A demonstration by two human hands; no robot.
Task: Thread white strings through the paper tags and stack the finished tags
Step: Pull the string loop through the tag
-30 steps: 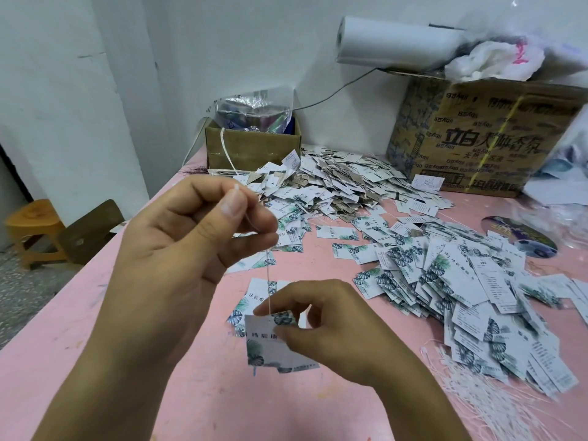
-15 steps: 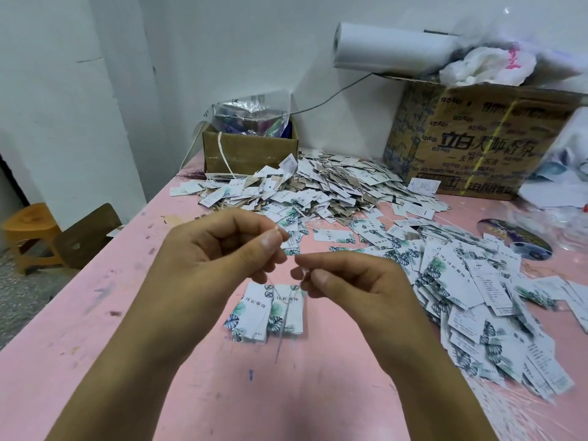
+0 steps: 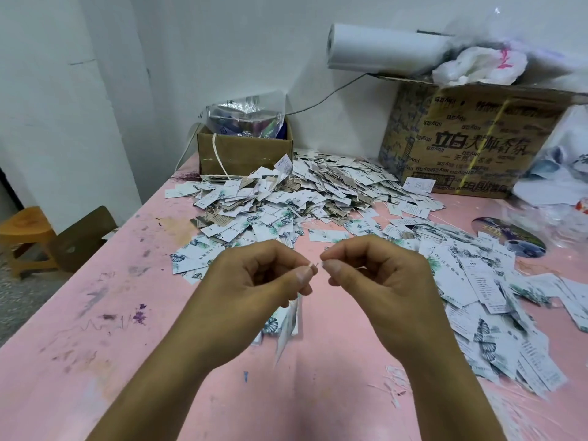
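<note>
The left hand (image 3: 254,278) and the right hand (image 3: 375,275) are raised side by side over the pink table (image 3: 95,329), each with thumb and forefinger pinched narrow on an end of a thin white string (image 3: 313,265), whose short visible stretch spans the small gap between the two sets of fingertips. A blurred paper tag (image 3: 288,329) dangles just below the left fingers, probably on that string. Loose tags (image 3: 318,192) lie heaped beyond the fingertips and to the right of the right hand.
</note>
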